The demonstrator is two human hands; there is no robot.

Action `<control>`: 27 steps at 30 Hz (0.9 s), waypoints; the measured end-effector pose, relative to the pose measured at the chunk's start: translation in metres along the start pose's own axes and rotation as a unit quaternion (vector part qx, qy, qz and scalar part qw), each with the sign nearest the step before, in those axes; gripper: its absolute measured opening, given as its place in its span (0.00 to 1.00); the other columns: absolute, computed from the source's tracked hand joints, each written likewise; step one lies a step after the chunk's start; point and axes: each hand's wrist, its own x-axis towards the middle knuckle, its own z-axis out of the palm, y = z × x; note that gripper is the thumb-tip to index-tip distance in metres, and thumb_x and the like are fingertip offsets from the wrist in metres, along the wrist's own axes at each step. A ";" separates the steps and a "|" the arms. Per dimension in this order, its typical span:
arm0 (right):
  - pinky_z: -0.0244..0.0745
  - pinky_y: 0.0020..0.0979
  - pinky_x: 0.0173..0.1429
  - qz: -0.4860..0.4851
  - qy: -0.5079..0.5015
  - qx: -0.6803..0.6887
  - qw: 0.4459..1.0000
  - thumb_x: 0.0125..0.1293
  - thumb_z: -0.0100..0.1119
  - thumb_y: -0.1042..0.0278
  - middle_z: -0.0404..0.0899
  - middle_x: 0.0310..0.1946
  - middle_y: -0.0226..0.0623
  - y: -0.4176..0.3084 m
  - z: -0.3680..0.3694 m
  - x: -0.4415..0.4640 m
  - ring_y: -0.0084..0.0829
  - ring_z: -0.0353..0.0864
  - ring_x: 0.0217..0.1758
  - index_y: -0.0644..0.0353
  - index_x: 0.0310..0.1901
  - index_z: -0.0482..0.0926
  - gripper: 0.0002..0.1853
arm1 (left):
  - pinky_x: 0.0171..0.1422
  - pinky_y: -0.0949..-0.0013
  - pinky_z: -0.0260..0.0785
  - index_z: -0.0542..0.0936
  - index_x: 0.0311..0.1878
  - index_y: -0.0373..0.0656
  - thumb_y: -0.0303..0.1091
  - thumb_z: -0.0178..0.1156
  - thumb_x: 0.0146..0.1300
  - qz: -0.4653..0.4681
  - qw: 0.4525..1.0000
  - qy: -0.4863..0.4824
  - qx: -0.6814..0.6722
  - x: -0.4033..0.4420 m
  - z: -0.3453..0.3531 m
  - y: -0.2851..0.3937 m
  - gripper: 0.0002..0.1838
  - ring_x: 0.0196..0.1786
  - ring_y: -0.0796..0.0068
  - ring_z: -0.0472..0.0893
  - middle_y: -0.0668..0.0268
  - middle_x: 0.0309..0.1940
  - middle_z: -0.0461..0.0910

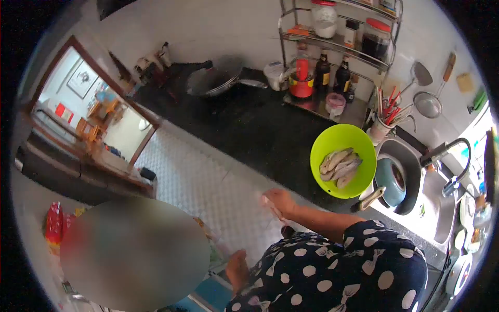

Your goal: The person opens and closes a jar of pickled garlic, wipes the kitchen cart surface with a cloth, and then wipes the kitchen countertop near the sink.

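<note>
My right hand (280, 203) hangs over the floor beside the counter's front edge, with the forearm bent across my body. Its fingers are blurred, and I cannot make out whether the pale patch at them is something held. Lower and further left is my left hand (237, 268), beside a large blurred-out oval area; its fingers do not show clearly. On the counter, away from both hands, a bright green plastic basin (320, 139) holds several pale, grey-skinned pieces that look like fish (341, 165).
A knife handle (372, 199) sticks out by the sink (434, 208), where a wok and a blue-grey bowl (389, 182) lie. A lidded pan (215, 80) and a metal rack (338, 40) with jars and bottles stand behind. Red packages (53, 222) are at left. A doorway opens beyond.
</note>
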 end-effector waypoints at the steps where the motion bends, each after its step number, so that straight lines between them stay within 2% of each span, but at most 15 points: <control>1: 0.74 0.30 0.30 -0.074 0.066 -0.118 0.988 0.68 0.53 0.57 0.79 0.30 0.34 0.007 -0.007 0.008 0.28 0.79 0.28 0.56 0.38 0.78 0.11 | 0.49 0.63 0.74 0.82 0.44 0.40 0.25 0.58 0.62 0.013 0.998 -0.013 0.053 0.015 0.003 0.009 0.08 0.42 0.59 0.82 0.55 0.41 0.83; 2: 0.73 0.29 0.30 0.065 0.085 0.119 0.987 0.69 0.53 0.56 0.79 0.30 0.32 0.013 -0.011 0.014 0.26 0.78 0.28 0.55 0.38 0.77 0.12 | 0.50 0.63 0.74 0.82 0.44 0.40 0.24 0.58 0.62 0.028 0.994 -0.025 0.105 0.029 0.007 0.017 0.08 0.42 0.59 0.82 0.55 0.41 0.83; 3: 0.73 0.28 0.30 0.196 0.098 0.348 0.912 0.71 0.52 0.55 0.78 0.29 0.31 0.005 -0.020 0.019 0.25 0.77 0.28 0.55 0.38 0.77 0.13 | 0.50 0.63 0.74 0.81 0.43 0.40 0.24 0.58 0.62 0.074 0.988 -0.035 0.129 0.041 0.010 0.022 0.08 0.43 0.59 0.82 0.56 0.41 0.83; 4: 0.73 0.27 0.30 0.311 0.106 0.550 0.768 0.72 0.51 0.54 0.77 0.29 0.29 0.001 -0.030 0.022 0.23 0.77 0.28 0.55 0.37 0.77 0.14 | 0.51 0.63 0.74 0.81 0.43 0.39 0.23 0.58 0.62 0.119 0.980 -0.044 0.151 0.050 0.015 0.025 0.08 0.43 0.60 0.82 0.56 0.40 0.83; 7: 0.71 0.33 0.41 0.314 0.155 0.598 0.722 0.68 0.55 0.47 0.77 0.31 0.32 -0.002 -0.052 0.025 0.27 0.75 0.33 0.57 0.35 0.77 0.19 | 0.51 0.64 0.74 0.81 0.42 0.39 0.22 0.58 0.62 0.093 0.986 -0.062 0.126 0.074 0.025 0.028 0.07 0.43 0.60 0.82 0.56 0.39 0.83; 10: 0.72 0.30 0.41 0.315 0.201 0.651 0.660 0.67 0.57 0.50 0.77 0.32 0.29 -0.011 -0.062 0.029 0.24 0.75 0.35 0.55 0.36 0.77 0.15 | 0.51 0.64 0.73 0.81 0.44 0.39 0.26 0.56 0.65 0.059 0.989 -0.116 0.066 0.095 0.030 0.030 0.08 0.43 0.60 0.82 0.57 0.39 0.83; 13: 0.73 0.31 0.43 0.268 0.168 0.679 0.662 0.66 0.60 0.54 0.78 0.34 0.30 0.004 -0.055 0.035 0.25 0.76 0.37 0.57 0.40 0.76 0.15 | 0.52 0.64 0.73 0.81 0.43 0.38 0.29 0.54 0.66 0.067 0.975 -0.183 0.105 0.116 0.030 0.061 0.09 0.44 0.60 0.82 0.56 0.40 0.83; 16: 0.76 0.33 0.42 0.314 0.230 0.624 0.678 0.67 0.60 0.55 0.80 0.38 0.34 0.005 -0.047 0.045 0.30 0.79 0.40 0.61 0.44 0.78 0.16 | 0.52 0.64 0.72 0.82 0.43 0.38 0.31 0.54 0.66 0.117 0.956 -0.228 0.143 0.142 0.028 0.063 0.10 0.45 0.59 0.82 0.56 0.41 0.83; 19: 0.76 0.32 0.39 0.279 0.244 0.657 0.656 0.67 0.60 0.57 0.80 0.37 0.36 0.016 -0.044 0.045 0.30 0.80 0.37 0.62 0.44 0.77 0.15 | 0.51 0.64 0.72 0.82 0.42 0.38 0.30 0.55 0.65 0.121 0.958 -0.235 0.112 0.160 0.026 0.053 0.09 0.45 0.59 0.82 0.56 0.41 0.83; 22: 0.75 0.35 0.42 0.311 0.270 0.612 0.675 0.64 0.62 0.59 0.79 0.39 0.38 0.042 -0.033 0.049 0.32 0.79 0.40 0.61 0.48 0.74 0.17 | 0.51 0.64 0.73 0.82 0.43 0.38 0.28 0.54 0.64 0.141 0.954 -0.250 0.090 0.173 0.016 0.040 0.09 0.44 0.60 0.82 0.56 0.41 0.83; 25: 0.75 0.36 0.42 0.324 0.327 0.561 0.688 0.65 0.60 0.55 0.79 0.39 0.39 0.057 -0.040 0.063 0.32 0.79 0.41 0.61 0.48 0.74 0.18 | 0.51 0.65 0.73 0.82 0.44 0.39 0.27 0.54 0.64 0.138 0.944 -0.280 0.111 0.186 -0.002 0.027 0.10 0.44 0.61 0.82 0.56 0.41 0.83; 27: 0.75 0.37 0.43 0.188 0.259 0.660 0.680 0.66 0.57 0.53 0.79 0.40 0.39 0.078 -0.061 0.069 0.35 0.79 0.41 0.62 0.50 0.74 0.21 | 0.51 0.65 0.73 0.82 0.44 0.39 0.26 0.53 0.63 0.101 0.945 -0.297 0.097 0.191 -0.013 0.017 0.10 0.44 0.61 0.82 0.56 0.41 0.83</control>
